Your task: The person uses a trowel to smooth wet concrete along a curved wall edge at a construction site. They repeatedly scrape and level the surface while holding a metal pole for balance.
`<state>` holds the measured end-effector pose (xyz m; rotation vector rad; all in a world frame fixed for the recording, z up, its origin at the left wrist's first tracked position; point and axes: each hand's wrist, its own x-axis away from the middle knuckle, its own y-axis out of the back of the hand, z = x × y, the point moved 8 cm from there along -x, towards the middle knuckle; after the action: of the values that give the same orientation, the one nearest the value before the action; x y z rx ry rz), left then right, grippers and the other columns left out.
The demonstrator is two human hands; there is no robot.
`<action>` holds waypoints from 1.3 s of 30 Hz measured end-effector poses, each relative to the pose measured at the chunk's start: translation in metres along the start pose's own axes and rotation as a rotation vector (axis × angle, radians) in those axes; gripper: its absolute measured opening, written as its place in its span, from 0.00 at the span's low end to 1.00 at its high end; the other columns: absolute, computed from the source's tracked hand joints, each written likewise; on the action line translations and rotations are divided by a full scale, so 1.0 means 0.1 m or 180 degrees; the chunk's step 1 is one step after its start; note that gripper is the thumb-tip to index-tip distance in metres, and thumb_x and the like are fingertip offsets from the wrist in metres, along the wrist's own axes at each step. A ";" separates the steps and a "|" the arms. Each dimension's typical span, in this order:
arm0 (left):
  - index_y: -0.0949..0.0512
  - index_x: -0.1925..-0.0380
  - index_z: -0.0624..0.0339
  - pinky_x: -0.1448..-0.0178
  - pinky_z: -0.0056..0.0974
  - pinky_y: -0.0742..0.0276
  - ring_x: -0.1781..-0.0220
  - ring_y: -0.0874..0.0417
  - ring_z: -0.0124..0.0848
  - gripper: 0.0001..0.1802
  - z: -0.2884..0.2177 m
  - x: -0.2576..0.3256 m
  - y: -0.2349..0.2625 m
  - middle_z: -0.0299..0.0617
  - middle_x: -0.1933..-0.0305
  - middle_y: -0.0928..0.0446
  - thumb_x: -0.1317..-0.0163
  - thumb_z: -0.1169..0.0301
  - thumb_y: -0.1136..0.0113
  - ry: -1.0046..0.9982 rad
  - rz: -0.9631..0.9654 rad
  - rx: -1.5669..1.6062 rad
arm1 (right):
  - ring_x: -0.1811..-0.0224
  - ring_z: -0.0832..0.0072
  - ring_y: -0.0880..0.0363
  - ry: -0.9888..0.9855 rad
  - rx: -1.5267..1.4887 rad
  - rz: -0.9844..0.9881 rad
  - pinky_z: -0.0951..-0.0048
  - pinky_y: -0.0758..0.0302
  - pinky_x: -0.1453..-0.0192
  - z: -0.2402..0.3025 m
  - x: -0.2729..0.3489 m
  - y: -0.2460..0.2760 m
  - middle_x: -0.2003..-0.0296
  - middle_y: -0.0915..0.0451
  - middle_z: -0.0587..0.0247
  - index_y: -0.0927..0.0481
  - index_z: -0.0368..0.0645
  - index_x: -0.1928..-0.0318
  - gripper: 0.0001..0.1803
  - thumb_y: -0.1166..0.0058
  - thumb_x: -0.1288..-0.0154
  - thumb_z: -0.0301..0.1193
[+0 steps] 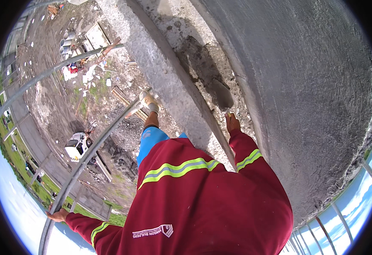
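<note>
Right hand (232, 123) grips a grey steel trowel (222, 95) pressing wet mortar (203, 57) onto a half-patched concrete ledge (169, 80), left hand (58, 215) clasping a grey scaffold pipe (88, 155).

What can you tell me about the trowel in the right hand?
The trowel has a grey, mortar-smeared metal blade, rounded toward its tip, and a pale handle almost hidden in the right hand. The blade lies flat against a dark wet patch of mortar on the rough grey concrete wall, tip pointing away from the person.
</note>
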<state>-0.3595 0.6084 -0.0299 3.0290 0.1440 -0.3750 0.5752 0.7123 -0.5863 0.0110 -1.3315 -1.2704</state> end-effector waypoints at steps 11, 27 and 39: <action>0.27 0.78 0.66 0.50 0.46 0.31 0.65 0.24 0.41 0.16 0.02 0.02 -0.01 0.47 0.73 0.25 0.53 0.62 0.38 0.0035 0.0181 0.0210 | 0.67 0.44 0.23 0.0078 0.0236 -0.0108 0.49 0.29 0.64 0.16 0.07 0.08 0.72 0.22 0.42 0.31 0.43 0.57 0.23 0.62 0.33 0.51; 0.26 0.74 0.69 0.52 0.45 0.30 0.66 0.24 0.41 0.18 -0.01 0.03 -0.02 0.49 0.71 0.24 0.50 0.60 0.40 -0.0119 0.0210 0.0046 | 0.64 0.45 0.22 -0.0024 0.0155 0.0527 0.51 0.28 0.60 0.15 0.11 -0.33 0.69 0.21 0.41 0.30 0.42 0.54 0.28 0.65 0.34 0.55; 0.26 0.73 0.65 0.52 0.45 0.30 0.64 0.24 0.40 0.17 -0.02 0.14 -0.08 0.47 0.72 0.25 0.50 0.60 0.39 -0.0026 0.0178 0.0104 | 0.75 0.74 0.26 -0.0498 -0.0839 0.1485 0.68 0.30 0.67 0.34 -0.70 -0.50 0.81 0.28 0.62 0.26 0.40 0.58 0.30 0.59 0.35 0.57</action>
<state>-0.3463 0.6173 -0.0319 3.0556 0.0528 -0.3888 0.5371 0.7611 -0.6548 -0.5629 -1.1966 -1.0475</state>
